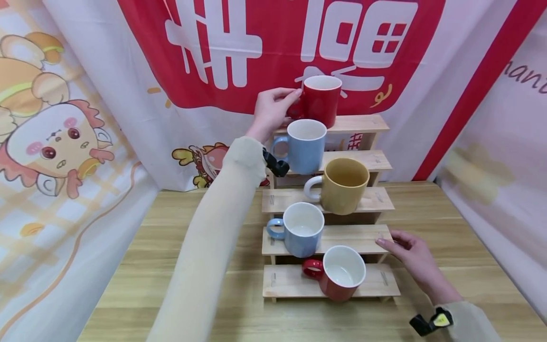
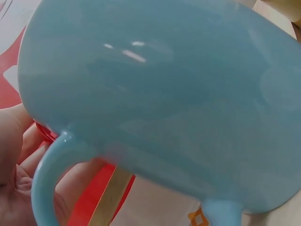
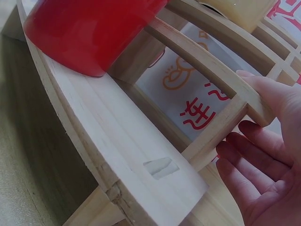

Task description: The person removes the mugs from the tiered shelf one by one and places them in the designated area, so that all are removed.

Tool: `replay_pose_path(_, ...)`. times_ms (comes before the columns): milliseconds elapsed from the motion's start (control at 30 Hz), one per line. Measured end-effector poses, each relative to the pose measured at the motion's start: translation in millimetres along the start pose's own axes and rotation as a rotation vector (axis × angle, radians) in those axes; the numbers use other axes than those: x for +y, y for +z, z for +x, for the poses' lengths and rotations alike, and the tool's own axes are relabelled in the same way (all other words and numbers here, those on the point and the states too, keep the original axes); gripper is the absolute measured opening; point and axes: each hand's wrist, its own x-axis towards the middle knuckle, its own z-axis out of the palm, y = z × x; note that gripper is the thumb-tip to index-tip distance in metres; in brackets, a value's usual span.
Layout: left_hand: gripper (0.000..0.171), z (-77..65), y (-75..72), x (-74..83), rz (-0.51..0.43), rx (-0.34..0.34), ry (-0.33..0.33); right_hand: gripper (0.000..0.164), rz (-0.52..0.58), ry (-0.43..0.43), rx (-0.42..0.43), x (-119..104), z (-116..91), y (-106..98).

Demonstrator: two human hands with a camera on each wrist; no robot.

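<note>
At the top of a stepped wooden rack (image 1: 354,237), my left hand (image 1: 272,110) holds a red mug (image 1: 324,103) by its handle side. One tier lower, a light blue mug (image 1: 305,149) stands by my left wrist; close up in the left wrist view, this blue mug (image 2: 155,94) covers much of the left hand (image 2: 28,165). My right hand (image 1: 414,261) pinches the right end of the second tier from the bottom. From the right wrist view, the thumb of that right hand (image 3: 268,165) lies on the board, with the fingers below it.
A yellow mug (image 1: 345,187) occupies the middle tier. Below it are another blue mug (image 1: 301,232) and, on the lowest tier, another red mug (image 1: 342,278). The rack stands on a wood-grain table (image 1: 171,261), with a printed cloth (image 1: 188,123) hanging close behind.
</note>
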Motion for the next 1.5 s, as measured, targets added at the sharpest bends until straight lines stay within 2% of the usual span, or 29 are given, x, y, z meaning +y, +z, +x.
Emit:
replay_pose_path(433,0.035,-7.7,-18.1,-6.5,-0.101,-0.001,0.069,0.064,-0.027,-0.005,-0.011,-0.9,-0.7,0.5)
replay_pose_path(567,0.035,-11.8,-30.2,-8.0,-0.120,0.017,0.113,0.065,-0.028,-0.001,-0.011,-1.3,-1.0,-0.1)
replay_pose_path(733,0.038,-19.3,-48.4,-9.2,-0.110,0.072,0.183,0.067,-0.028,0.015,-0.014,-1.6,-0.6,0.2)
replay_pose_path(800,0.040,-24.5,-56.2,-8.6,-0.112,0.094,0.210,0.067,-0.029,0.023,-0.018,-1.7,-0.5,0.3)
replay_pose_path(1067,0.041,-52.2,-90.3,-8.4,-0.169,0.179,0.233,0.068,-0.026,0.034,-0.030,-1.3,-0.5,0.7)
replay_pose_path(1333,0.041,-80.7,-122.6,-26.0,-0.200,0.286,0.274,0.069,-0.032,0.016,-0.025,1.2,2.1,0.5)
replay_pose_path(1500,0.036,-101.6,-142.7,-40.3,-0.216,0.356,0.313,0.071,-0.059,0.035,-0.034,2.9,2.5,1.0)
